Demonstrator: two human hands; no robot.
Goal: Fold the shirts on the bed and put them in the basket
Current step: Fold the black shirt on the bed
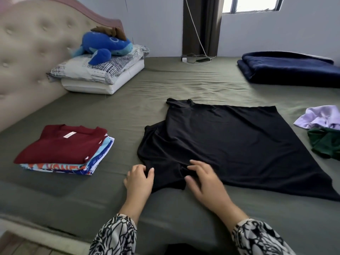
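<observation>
Shirts are the matter here, and the one in hand is a large black shirt of thin soft cloth (230,144), which lies spread on the olive-green bed sheet (110,199) in the centre and right of the frame, with its collar toward the left and its hem running off toward the lower right. The left hand (138,179) pinches the edge of the near sleeve with curled fingers, and the right hand (204,179) rests just beside it on the same sleeve, its fingers bent and a little apart, pressing the cloth down; whether they really grip it I cannot tell. I judge that the sleeve is about to be folded inward. To do it well, both hands should lift the sleeve together, lay it flat over the body, and then smooth out the wrinkles near the shoulder, because such thin cloth slips and bunches easily. At the left of the frame a neat pile of folded shirts, dark red on top (62,146), waits on the sheet. At the right edge a crumpled lilac garment (318,116) and a crumpled dark green garment (325,142) are not yet folded. No basket is visible.
</observation>
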